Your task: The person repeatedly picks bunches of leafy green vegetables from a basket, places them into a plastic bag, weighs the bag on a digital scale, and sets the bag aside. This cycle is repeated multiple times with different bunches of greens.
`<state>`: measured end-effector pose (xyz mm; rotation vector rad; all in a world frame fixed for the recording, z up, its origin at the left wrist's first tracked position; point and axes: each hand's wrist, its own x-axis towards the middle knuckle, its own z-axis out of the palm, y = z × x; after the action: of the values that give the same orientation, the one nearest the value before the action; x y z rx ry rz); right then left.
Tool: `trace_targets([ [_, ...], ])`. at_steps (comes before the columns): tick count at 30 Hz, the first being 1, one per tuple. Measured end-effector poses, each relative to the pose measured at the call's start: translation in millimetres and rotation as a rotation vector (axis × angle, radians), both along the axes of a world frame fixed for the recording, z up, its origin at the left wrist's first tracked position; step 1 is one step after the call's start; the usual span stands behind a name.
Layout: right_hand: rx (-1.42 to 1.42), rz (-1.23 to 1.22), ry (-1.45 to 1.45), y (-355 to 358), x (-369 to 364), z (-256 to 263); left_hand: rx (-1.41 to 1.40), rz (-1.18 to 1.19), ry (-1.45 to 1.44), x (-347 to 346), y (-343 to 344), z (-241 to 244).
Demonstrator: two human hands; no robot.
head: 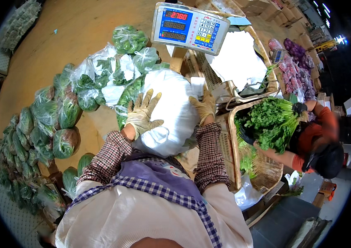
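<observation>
A large, full white plastic bag (170,105) stands right before me; its contents are hidden. My left hand (143,114), in a yellowish glove, lies flat on its left side with the fingers spread. Against the bag's upper right side rests my right hand (204,105), gloved too, partly behind the bag, so its grip does not show clearly. A small white tag or roll (197,86) sits just above my right hand. Beyond the bag rises a digital scale display (191,28) on a post, its red digits lit.
Bagged leafy greens (46,113) are heaped at the left. Plastic crates (231,124) stand at the right, one with a white sheet (237,59) over it. A co-worker (315,136) holds a bunch of green herbs (271,124) over a crate. Purple net sacks (296,49) lie farther back.
</observation>
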<state>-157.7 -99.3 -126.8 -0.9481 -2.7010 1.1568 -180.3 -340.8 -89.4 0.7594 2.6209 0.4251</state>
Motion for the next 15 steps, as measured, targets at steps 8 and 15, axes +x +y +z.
trace_targets([
  [8, -0.95, -0.046, 0.748, 28.8, 2.3, 41.2, 0.01, 0.008, 0.027, -0.1, -3.2, -9.3],
  [15, -0.041, 0.102, 0.067, -27.2, -11.3, -6.1, 0.053, -0.017, 0.058, 2.2, 3.6, 8.0],
])
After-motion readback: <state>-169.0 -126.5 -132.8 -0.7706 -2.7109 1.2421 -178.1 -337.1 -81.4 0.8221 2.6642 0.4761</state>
